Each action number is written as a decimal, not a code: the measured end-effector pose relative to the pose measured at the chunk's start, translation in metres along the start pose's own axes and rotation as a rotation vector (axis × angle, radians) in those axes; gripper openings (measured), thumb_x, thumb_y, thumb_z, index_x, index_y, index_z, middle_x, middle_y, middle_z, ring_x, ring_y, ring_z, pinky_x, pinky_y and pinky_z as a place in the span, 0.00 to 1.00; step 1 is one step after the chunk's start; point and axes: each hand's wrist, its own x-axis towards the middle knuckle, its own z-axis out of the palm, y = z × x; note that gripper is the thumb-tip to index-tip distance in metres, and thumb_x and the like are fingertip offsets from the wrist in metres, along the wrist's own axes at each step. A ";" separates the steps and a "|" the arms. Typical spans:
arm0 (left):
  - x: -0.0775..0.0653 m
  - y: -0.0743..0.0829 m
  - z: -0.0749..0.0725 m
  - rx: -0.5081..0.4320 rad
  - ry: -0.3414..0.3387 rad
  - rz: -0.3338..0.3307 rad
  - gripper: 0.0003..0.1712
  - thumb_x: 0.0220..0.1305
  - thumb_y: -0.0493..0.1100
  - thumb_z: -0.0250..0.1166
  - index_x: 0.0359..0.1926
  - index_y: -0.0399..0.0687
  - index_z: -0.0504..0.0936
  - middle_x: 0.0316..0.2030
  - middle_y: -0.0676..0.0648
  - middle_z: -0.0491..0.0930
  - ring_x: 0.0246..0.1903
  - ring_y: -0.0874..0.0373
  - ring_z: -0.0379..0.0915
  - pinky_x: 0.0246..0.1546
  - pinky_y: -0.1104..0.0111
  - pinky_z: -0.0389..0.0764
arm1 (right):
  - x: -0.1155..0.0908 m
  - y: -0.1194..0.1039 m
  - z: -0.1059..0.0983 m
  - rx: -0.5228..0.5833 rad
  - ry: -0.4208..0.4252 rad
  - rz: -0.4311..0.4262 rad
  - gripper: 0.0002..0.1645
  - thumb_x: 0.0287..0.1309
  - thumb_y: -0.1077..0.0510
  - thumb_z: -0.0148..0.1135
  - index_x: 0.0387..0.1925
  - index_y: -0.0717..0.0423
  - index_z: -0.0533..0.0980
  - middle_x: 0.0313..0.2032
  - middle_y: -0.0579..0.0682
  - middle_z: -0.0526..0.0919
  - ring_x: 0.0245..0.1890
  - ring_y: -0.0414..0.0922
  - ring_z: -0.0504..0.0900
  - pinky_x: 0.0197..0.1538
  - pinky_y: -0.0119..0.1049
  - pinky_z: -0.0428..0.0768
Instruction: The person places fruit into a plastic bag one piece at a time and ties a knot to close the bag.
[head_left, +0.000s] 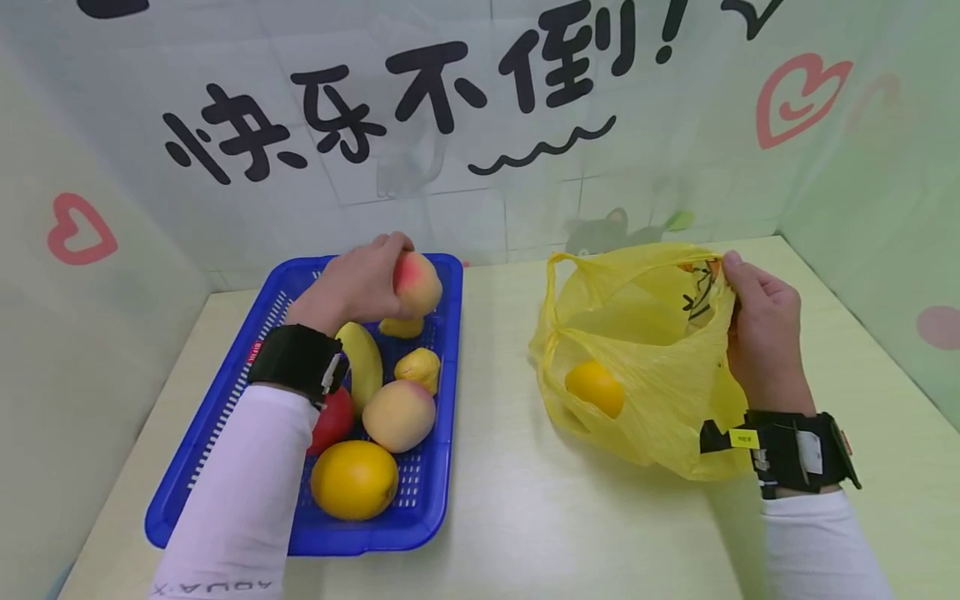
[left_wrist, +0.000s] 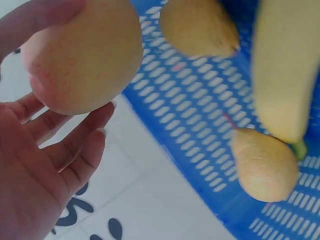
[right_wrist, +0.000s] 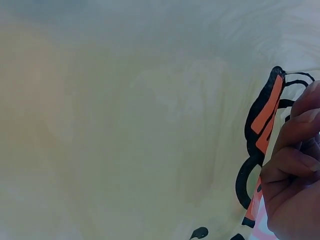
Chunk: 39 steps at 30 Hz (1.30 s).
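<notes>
My left hand (head_left: 352,283) grips a peach (head_left: 417,285) above the far end of a blue basket (head_left: 447,358). In the left wrist view the thumb lies over the peach (left_wrist: 90,60) and the fingers curl beneath it. On the right, my right hand (head_left: 767,329) pinches the rim of a yellow plastic bag (head_left: 660,400) and holds its mouth wide. An orange-yellow round fruit (head_left: 595,389) shows through the bag's side. In the right wrist view the curled fingers (right_wrist: 295,165) sit at the printed edge of the bag.
In the basket lie an orange (head_left: 355,480), another peach (head_left: 399,416), a red fruit (head_left: 332,421), a banana-like yellow fruit (head_left: 362,362) and small pears (head_left: 418,369). A printed curtain wall (head_left: 450,167) stands behind the pale table (head_left: 510,517).
</notes>
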 end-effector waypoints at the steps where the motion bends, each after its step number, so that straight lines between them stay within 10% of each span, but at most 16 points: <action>1: 0.000 0.002 -0.002 -0.018 0.020 0.007 0.45 0.49 0.49 0.73 0.66 0.45 0.62 0.56 0.42 0.72 0.53 0.44 0.72 0.55 0.48 0.77 | 0.000 0.000 0.000 0.000 -0.001 -0.001 0.18 0.65 0.52 0.62 0.31 0.65 0.81 0.24 0.50 0.83 0.21 0.39 0.81 0.25 0.26 0.79; 20: -0.002 0.076 -0.029 -0.219 0.194 0.221 0.44 0.47 0.59 0.73 0.63 0.49 0.67 0.54 0.49 0.75 0.50 0.56 0.72 0.51 0.59 0.80 | 0.001 -0.004 0.001 0.006 -0.009 0.001 0.21 0.64 0.50 0.63 0.36 0.68 0.80 0.29 0.51 0.85 0.26 0.41 0.84 0.32 0.27 0.84; 39: 0.023 0.156 -0.002 -0.178 0.106 0.388 0.39 0.50 0.60 0.72 0.59 0.50 0.68 0.52 0.53 0.75 0.45 0.62 0.73 0.45 0.69 0.79 | 0.001 -0.005 0.005 0.008 0.009 -0.005 0.22 0.63 0.48 0.64 0.35 0.67 0.80 0.29 0.51 0.84 0.25 0.41 0.83 0.32 0.27 0.83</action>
